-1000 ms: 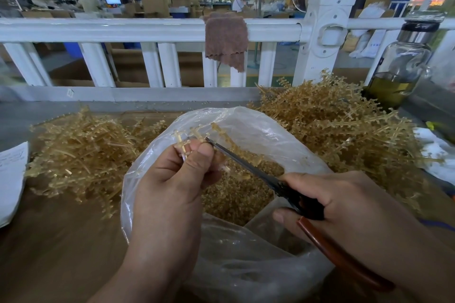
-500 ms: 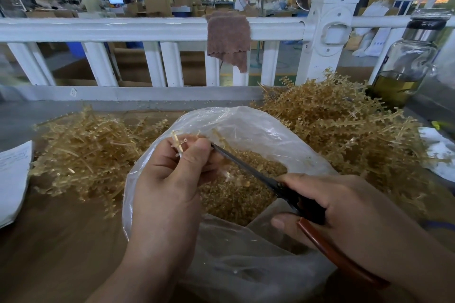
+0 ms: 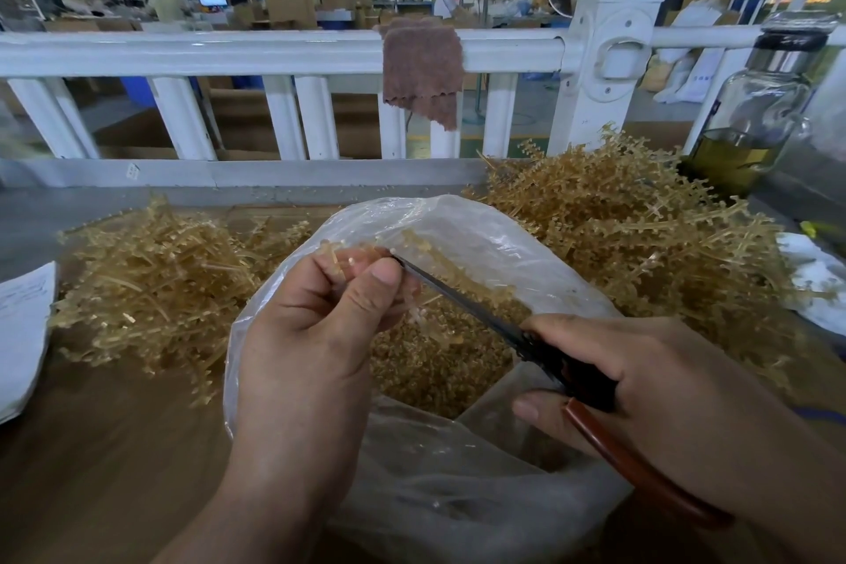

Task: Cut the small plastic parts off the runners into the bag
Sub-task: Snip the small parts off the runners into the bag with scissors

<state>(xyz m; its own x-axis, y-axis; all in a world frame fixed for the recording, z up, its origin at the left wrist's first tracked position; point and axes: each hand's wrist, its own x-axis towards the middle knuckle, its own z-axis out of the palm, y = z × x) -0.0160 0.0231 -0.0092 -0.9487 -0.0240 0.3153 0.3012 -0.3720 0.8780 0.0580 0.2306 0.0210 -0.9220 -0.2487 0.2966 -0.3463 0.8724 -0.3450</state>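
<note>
Head view showed a thin, crinkled, translucent plastic bag [image 3: 485, 238] standing open on the brown table [image 3: 114, 449], its bottom filled with small, grainy amber cut parts [image 3: 425, 366]. Spiky, pale-yellow runners lay in two tangled heaps: the left heap [image 3: 151, 284] low beside the bag, the right heap [image 3: 631, 234] taller. The scissors [image 3: 476, 311] had slim dark blades and a smooth red-brown handle. Their long axis ran from lower right to upper left across the bag's mouth, tips pointing at the left fingertips. The left hand [image 3: 311, 334] pinched a short runner piece [image 3: 336, 263] between thumb and fingers above the bag. The right hand [image 3: 664, 385] was curled tightly round the scissors' handles. A fuzzy brown cloth [image 3: 421, 69] hung over the white railing [image 3: 229, 55].
</note>
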